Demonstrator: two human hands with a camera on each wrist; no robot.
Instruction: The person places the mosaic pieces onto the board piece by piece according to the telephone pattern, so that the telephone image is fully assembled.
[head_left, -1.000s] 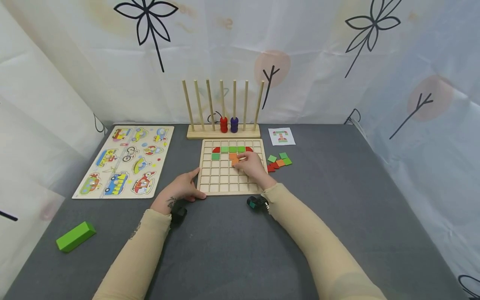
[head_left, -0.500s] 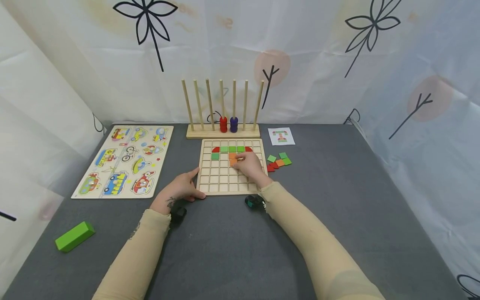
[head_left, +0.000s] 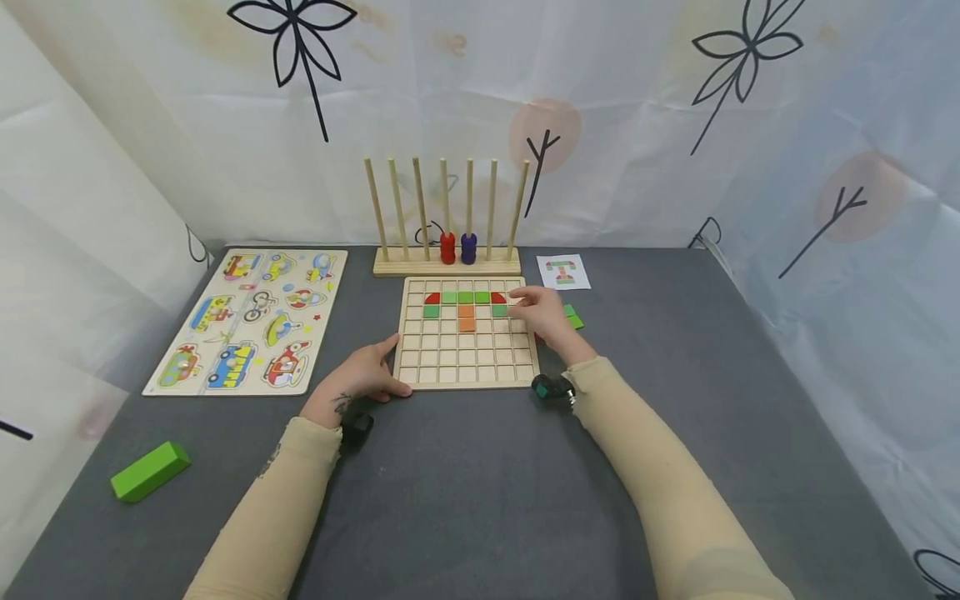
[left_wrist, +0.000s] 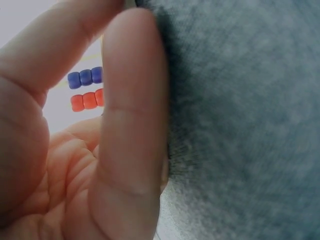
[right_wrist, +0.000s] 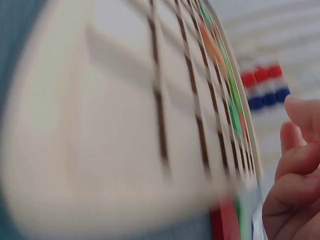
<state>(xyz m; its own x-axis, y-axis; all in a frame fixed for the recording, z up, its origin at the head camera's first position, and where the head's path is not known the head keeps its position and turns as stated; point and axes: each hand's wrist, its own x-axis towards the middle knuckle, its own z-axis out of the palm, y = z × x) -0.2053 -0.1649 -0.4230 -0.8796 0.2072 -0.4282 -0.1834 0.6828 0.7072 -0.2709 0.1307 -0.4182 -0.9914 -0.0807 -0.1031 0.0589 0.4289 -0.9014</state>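
Left hand (head_left: 360, 377) spread against gridded board (head_left: 450, 359), right hand (head_left: 546, 318) loosely bent, holding nothing visible, beside green tile (head_left: 499, 311)

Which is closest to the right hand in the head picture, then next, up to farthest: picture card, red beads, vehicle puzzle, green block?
From the right hand:
1. Picture card, just beyond it
2. Red beads, back and left
3. Vehicle puzzle, well left
4. Green block, front left

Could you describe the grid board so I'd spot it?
On the grey table, find the wooden peg stand. The grid board lies in front, the left hand at one corner. Unlike the picture board farther left, it has square cells, some holding coloured tiles.
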